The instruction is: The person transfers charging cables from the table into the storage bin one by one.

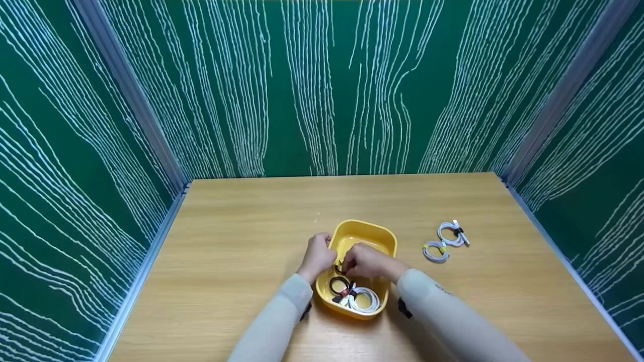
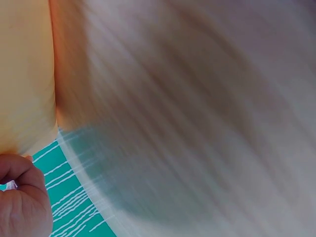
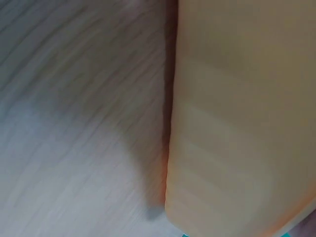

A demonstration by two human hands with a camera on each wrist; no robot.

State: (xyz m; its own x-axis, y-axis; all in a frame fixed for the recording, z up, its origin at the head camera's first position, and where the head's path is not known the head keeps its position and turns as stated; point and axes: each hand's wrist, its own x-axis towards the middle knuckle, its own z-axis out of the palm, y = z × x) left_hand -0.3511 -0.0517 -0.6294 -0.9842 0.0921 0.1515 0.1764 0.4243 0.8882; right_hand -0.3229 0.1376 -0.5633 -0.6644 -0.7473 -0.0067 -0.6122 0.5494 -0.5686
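Note:
A yellow plastic bin (image 1: 366, 225) stands on the table, set at a slight angle. My left hand (image 1: 318, 255) grips its left rim; in the left wrist view the curled fingers of this hand (image 2: 22, 197) show at the bin's edge. Reaching inside, my right hand (image 1: 370, 261) has its fingers bent down at a small black cable coil (image 1: 339, 269) with a yellow bit on it, and pinches it. Nearer me in the bin lie another black coil (image 1: 338, 284) and a white coiled cable (image 1: 371, 300). The right wrist view mostly shows the bin's outer wall (image 3: 232, 123).
Two light coiled cables rest on the wooden table (image 1: 241, 226) right of the bin: one with a black tie (image 1: 445, 234), one with a yellow tie (image 1: 433, 255). Green walls with white lines (image 1: 282, 100) enclose the table at the back and sides.

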